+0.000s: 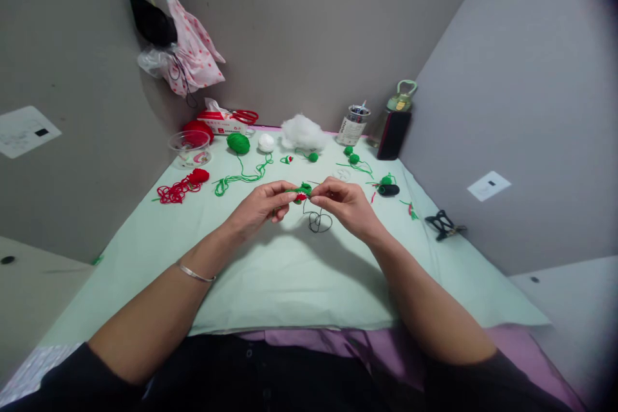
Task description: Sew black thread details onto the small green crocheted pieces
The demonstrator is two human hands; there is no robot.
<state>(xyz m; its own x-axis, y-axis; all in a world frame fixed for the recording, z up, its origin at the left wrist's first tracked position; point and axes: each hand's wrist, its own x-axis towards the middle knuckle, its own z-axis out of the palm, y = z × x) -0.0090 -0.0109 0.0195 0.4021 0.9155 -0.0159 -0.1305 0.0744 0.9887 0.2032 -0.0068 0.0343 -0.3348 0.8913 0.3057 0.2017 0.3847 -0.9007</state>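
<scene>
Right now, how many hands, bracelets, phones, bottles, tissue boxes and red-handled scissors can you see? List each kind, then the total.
Hands: 2, left hand and right hand
Bracelet: 1
Phone: 1
Bottle: 1
Tissue box: 1
Red-handled scissors: 1 pair
Total: 7

Even, moderately bright, slightly cool light falls on the pale green cloth-covered table [290, 283], seemingly from above, though no lamp is visible. Soft, blurry-edged shadows lie on the cloth below both bare hands, the broader one at right. No strong glare shows. Wide-angle distortion stretches the plain grey walls [309, 32] toward the edges. A dark, curved vignette fills the right corners. Fine details look soft, and small print on the white wall stickers [488, 186] is unreadable.
</scene>
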